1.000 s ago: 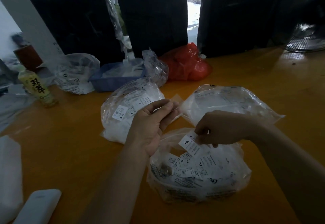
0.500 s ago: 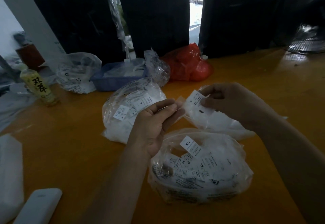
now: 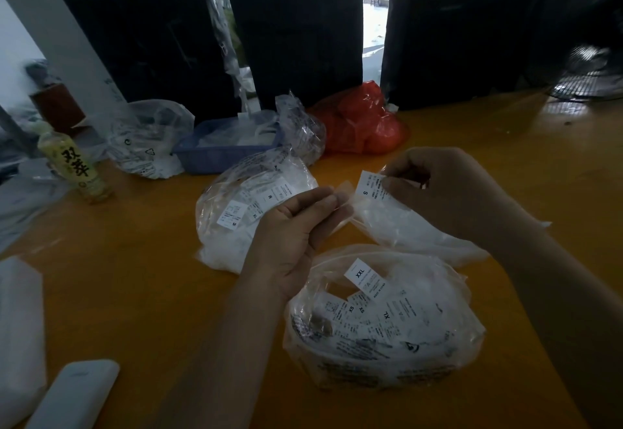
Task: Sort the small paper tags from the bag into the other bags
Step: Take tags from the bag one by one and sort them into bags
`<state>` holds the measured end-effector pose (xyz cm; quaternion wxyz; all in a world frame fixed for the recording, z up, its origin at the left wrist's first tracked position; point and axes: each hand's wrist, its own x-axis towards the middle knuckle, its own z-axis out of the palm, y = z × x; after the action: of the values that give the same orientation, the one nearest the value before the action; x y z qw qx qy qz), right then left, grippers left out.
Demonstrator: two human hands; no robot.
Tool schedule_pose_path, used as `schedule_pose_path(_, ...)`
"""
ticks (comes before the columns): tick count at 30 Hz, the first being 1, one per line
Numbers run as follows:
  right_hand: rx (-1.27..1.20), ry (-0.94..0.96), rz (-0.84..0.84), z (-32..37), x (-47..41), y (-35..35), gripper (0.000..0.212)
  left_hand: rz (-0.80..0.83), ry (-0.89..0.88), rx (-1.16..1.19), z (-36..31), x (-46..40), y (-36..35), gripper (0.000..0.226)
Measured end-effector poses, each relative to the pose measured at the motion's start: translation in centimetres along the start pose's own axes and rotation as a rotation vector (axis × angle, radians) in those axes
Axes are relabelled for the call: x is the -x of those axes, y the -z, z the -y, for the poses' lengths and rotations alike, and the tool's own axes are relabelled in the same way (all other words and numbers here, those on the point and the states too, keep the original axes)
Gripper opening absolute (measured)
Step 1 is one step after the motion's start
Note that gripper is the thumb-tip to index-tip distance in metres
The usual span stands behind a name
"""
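**One S tag on its way, a bagful left**

Nearest the person, while both hands work farther up, the crumpled clear plastic bag of mixed white paper tags [image 3: 381, 320] lies on the orange table [image 3: 135, 277], still well filled: XXL, XS and XL labels show through it. Just beyond, the left hand [image 3: 296, 236] has its fingers pinched shut on the mouth edge of a flatter clear bag [image 3: 404, 229], holding it open. The right hand [image 3: 448, 192] pinches a small white tag marked S [image 3: 369, 186] right at that opening, not yet inside. To the left lies a fuller clear bag showing M and XL tags [image 3: 249, 212]. Sorting looks, to my eye, well short of done.

Farther back, a blue tray [image 3: 219, 159] and a red plastic bag [image 3: 360, 128] hold things I can't make out. The right forearm hides the flat bag's far side.
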<state>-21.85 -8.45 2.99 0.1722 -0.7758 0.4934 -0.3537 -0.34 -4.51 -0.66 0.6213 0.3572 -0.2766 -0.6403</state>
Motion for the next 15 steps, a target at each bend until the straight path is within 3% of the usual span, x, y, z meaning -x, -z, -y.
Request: schedule_pose_path(15,0.03,0.084,0.144,0.71,0.42,-0.37,0.013,0.025,0.015,-0.097,0.33,0.21,-0.34,0.032)
